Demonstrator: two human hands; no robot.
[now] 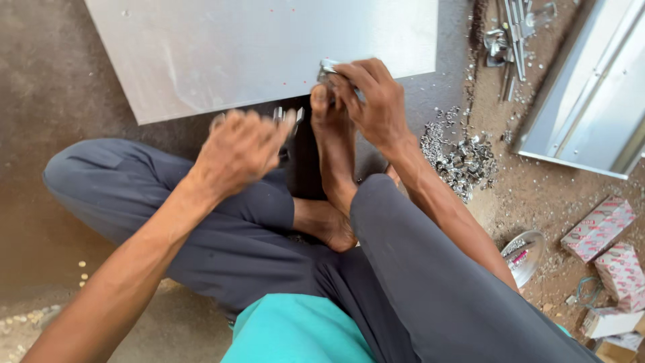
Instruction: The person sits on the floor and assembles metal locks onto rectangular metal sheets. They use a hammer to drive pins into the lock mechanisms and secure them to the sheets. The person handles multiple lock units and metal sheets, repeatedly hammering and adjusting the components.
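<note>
I sit on the floor with a large flat metal sheet (255, 47) in front of me. My right hand (373, 101) pinches a small shiny metal fitting (328, 67) against the sheet's near edge. My bare foot (332, 144) rests right below it, toes at the edge. My left hand (238, 151) is blurred, closed around a small metal tool (289, 117) whose shiny tip pokes out toward the sheet. What kind of tool it is cannot be made out.
A pile of small metal fittings (460, 158) lies on the dirt floor to the right. Beyond it lie metal strips (514, 30) and a long metal channel (591, 87). Small cardboard boxes (601, 228) and a metal dish (524, 255) sit at the lower right.
</note>
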